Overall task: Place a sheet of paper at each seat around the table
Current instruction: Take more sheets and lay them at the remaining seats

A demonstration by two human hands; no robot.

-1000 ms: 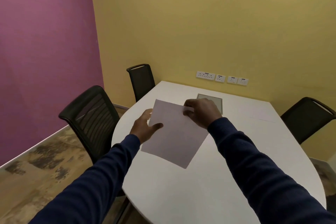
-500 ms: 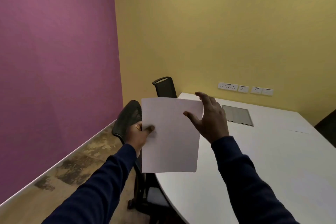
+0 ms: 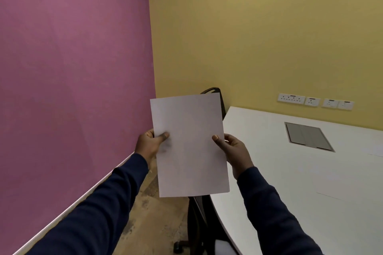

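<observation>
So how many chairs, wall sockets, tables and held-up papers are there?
chairs: 2
wall sockets: 4
table: 1
held-up paper: 1
Total: 8

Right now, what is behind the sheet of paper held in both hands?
Behind the sheet of paper, a black chair top shows above and another chair's base below; their middles and the table edge are covered.

Both hands (image 3: 149, 144) hold paper (image 3: 189, 145) upright.
</observation>
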